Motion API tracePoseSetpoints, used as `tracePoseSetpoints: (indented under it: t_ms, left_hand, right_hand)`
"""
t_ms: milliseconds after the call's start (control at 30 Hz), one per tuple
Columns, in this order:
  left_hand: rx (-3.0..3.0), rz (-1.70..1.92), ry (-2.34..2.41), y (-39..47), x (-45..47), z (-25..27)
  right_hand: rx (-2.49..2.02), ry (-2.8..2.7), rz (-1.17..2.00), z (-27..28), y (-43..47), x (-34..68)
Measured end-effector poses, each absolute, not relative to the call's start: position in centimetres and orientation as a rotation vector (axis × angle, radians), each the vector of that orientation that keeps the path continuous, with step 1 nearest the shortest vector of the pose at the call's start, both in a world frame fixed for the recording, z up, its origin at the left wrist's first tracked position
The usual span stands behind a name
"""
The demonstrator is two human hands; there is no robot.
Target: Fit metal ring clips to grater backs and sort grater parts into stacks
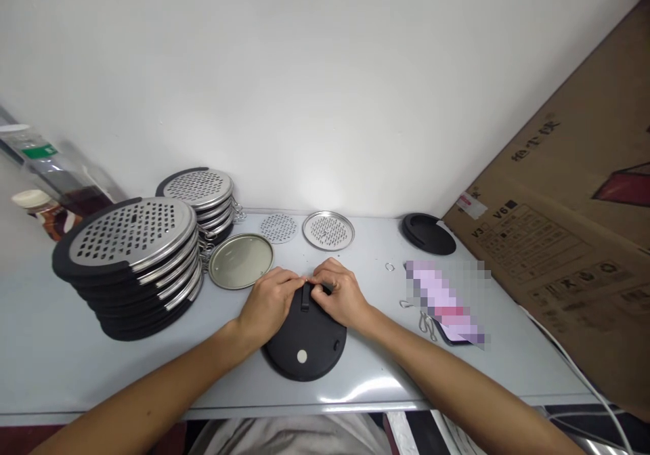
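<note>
A round black disc (312, 340) with a pale dot and a short black strap (305, 298) lies flat on the table in front of me. At its far edge my left hand (269, 302) and my right hand (341, 294) meet, thumb and fingertips pinched together just above the strap. Whatever sits between the fingertips is too small to make out. Just left of the hands is a shallow round metal lid (241, 261). Behind them lie a perforated metal disc (279, 228) and a rimmed metal grater disc (328, 231).
A tall stack of black-rimmed grater discs (132, 238) stands left, a smaller stack (200, 191) behind it. At right are a black round part (430, 233), a metal ring (389, 267), several carabiner clips (427, 325), a pixelated phone (447, 306) and a cardboard box (563, 225). Bottles (55, 170) stand far left.
</note>
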State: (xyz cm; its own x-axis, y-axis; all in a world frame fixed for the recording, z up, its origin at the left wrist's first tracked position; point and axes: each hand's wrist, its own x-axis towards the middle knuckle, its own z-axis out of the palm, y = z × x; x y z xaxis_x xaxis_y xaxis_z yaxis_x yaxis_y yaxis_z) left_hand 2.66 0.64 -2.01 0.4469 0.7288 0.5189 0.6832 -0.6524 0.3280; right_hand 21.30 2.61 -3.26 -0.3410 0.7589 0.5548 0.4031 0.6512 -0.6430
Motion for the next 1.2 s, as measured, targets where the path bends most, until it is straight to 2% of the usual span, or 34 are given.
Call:
tracePoseSetpoints:
  t_ms: [600, 767, 1200]
  left_hand:
    - [2.551, 0.946, 1.148, 0.9, 2.7, -2.0]
    - [2.475, 0.916, 1.177, 1.1, 2.7, -1.8]
    - [2.300, 1.098, 1.245, 1.5, 2.2, -0.4]
  right_hand:
    - [-1.060, -1.977, 0.430, -3.1, 2.5, 21.4]
    - [-1.090, -2.099, 0.568, -2.5, 3.4, 22.4]
    - [-1.088, -2.174, 0.866, -1.0, 4.3, 24.8]
